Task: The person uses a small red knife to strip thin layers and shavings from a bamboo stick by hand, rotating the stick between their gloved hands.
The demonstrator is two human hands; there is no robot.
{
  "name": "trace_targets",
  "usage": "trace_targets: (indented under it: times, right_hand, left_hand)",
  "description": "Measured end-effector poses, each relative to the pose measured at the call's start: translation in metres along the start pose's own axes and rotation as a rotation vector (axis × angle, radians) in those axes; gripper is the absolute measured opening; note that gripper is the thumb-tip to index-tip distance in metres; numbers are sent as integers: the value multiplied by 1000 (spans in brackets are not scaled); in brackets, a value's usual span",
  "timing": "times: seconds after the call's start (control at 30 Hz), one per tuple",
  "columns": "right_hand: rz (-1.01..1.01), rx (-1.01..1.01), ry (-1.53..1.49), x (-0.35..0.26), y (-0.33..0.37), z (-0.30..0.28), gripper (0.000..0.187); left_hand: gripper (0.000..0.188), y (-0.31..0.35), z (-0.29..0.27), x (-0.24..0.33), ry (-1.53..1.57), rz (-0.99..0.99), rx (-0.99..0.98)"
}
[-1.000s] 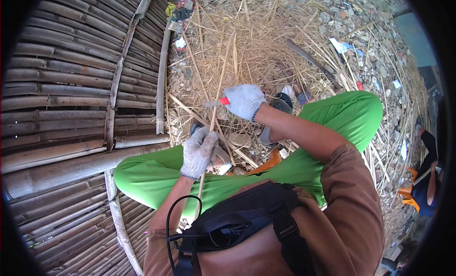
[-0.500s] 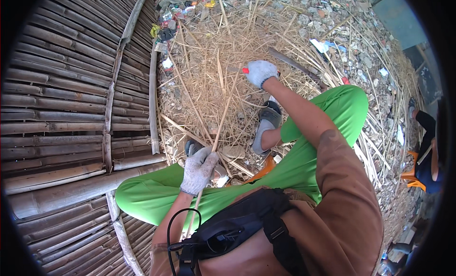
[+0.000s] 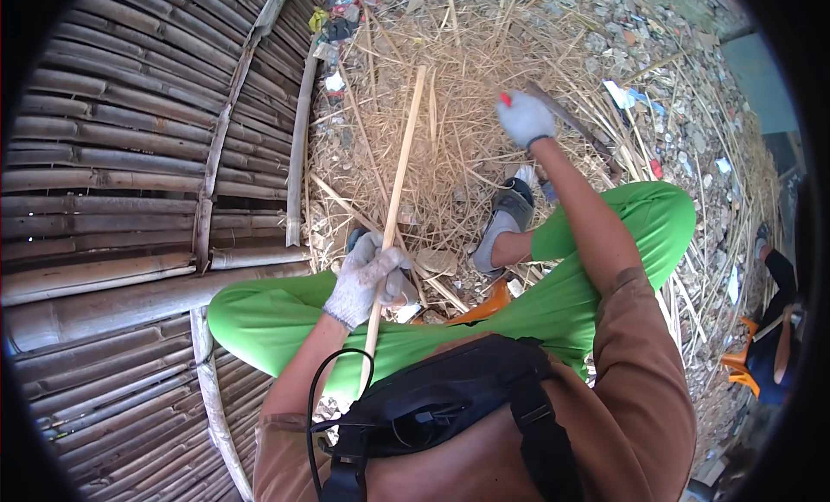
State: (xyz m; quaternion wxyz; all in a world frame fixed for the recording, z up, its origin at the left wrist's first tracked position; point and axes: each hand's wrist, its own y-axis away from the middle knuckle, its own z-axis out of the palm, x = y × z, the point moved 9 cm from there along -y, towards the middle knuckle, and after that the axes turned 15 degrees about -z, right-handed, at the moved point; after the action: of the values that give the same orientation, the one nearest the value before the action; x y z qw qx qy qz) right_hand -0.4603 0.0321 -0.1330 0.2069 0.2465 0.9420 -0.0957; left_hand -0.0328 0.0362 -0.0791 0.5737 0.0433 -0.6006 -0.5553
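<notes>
My left hand [image 3: 367, 277], in a pale knit work glove, is closed round a long pale bamboo strip [image 3: 403, 165]. The strip slants upward and away from my lap, its lower end passing in front of my green trouser leg. Farther off and to the right, my gloved right hand [image 3: 526, 119] is closed on a knife with a red handle [image 3: 506, 98]; its blade is hardly visible now. The knife is apart from the strip. Beneath the hands lies a heap of straw-coloured shavings [image 3: 467, 95].
A bamboo slat wall [image 3: 130, 182] stands close on the left. A long dark blade-like piece [image 3: 566, 117] lies beyond my right hand. An orange stool edge [image 3: 488, 305] shows under me. Another person [image 3: 778, 329] sits at the far right. Rubble and thin strips cover the ground.
My right hand with the knife has moved right, away from the strip. The strip has turned its broad pale face into view and tilts more upright. The whole view has shifted slightly.
</notes>
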Motion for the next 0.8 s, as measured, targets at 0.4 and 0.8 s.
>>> trace_targets:
  times: [0.4, 0.8]
  right_hand:
    - [-626, -300, -67, -240, 128, 54, 28]
    - [-421, -200, -14, -188, 60, 50, 32]
  left_hand:
    - [31, -12, -14, -7, 355, -31, -211]
    - [29, -4, -10, -3, 470, -83, -312]
